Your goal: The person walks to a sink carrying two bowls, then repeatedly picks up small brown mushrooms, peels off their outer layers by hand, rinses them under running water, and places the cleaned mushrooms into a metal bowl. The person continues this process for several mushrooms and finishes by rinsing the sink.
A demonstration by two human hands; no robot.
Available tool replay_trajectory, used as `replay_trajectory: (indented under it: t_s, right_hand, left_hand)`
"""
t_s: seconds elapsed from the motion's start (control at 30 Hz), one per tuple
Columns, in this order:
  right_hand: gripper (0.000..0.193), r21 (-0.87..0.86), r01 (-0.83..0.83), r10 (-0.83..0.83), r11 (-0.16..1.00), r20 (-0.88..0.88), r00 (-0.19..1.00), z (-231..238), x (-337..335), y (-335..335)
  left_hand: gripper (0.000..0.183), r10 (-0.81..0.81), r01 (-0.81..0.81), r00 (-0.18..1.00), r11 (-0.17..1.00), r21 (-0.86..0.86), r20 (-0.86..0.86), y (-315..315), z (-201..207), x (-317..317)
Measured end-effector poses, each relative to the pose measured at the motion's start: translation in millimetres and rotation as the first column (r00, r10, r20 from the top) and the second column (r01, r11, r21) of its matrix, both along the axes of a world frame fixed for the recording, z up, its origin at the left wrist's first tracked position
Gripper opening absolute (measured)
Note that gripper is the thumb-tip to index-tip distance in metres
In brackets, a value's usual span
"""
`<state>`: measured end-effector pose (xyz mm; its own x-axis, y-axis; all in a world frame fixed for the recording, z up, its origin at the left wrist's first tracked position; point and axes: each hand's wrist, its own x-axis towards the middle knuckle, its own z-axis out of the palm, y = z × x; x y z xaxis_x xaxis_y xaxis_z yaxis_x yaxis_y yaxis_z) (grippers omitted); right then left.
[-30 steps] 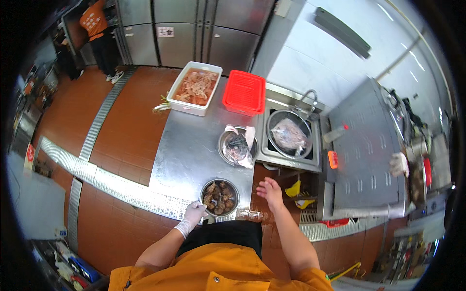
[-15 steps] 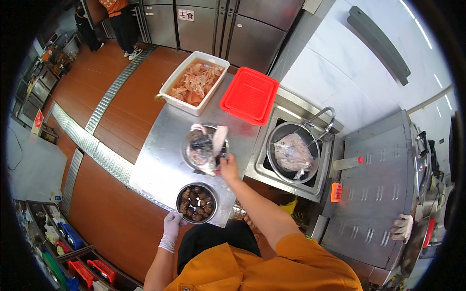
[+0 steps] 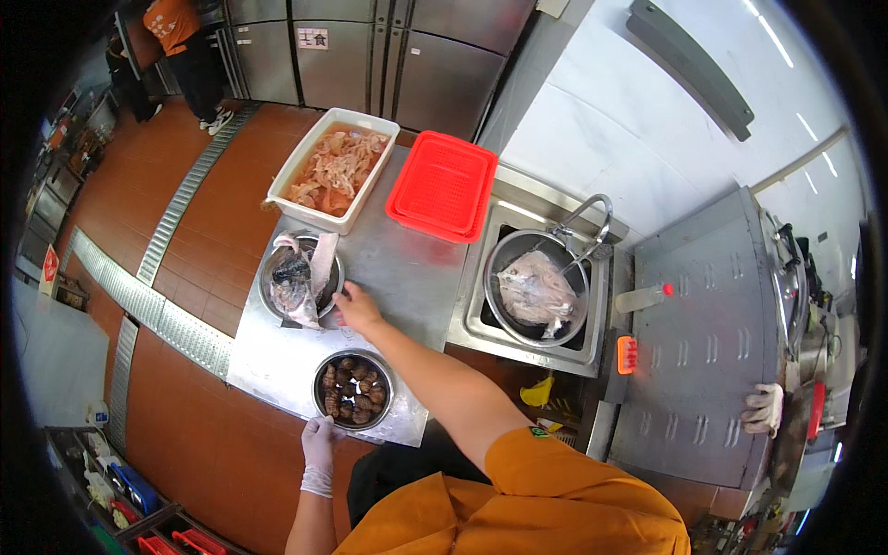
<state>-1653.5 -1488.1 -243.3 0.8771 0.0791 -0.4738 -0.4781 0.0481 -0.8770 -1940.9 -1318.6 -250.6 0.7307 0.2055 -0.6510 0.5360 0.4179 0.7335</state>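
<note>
Fingers of the right hand (image 3: pixel 354 308) curl closed on the steel bowl (image 3: pixel 298 276) rim — grip firmly, gloved left hand (image 3: pixel 319 442), fingers closed, steadying the mushroom bowl (image 3: pixel 352 388) at the desk (image 3: pixel 407 268) edge.

The person wears an orange short-sleeved top with a small green patch on the right sleeve, and dark clothing below it. The left hand (image 3: pixel 317 444), nearest the bowl (image 3: pixel 354 387), wears a white glove to the wrist; the right hand (image 3: pixel 356 308), beyond the bowl, is bare.
</note>
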Motion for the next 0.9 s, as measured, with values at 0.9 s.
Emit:
replay_trajectory:
  t_s: [0.9]
  right_hand:
    - [0.039,-0.637,0.573,-0.217,0.517,0.550,0.807,-48,-10,-766]
  left_hand:
    - [0.048,-0.357,0.342,0.930,0.927,0.153,0.086,-572,22,193]
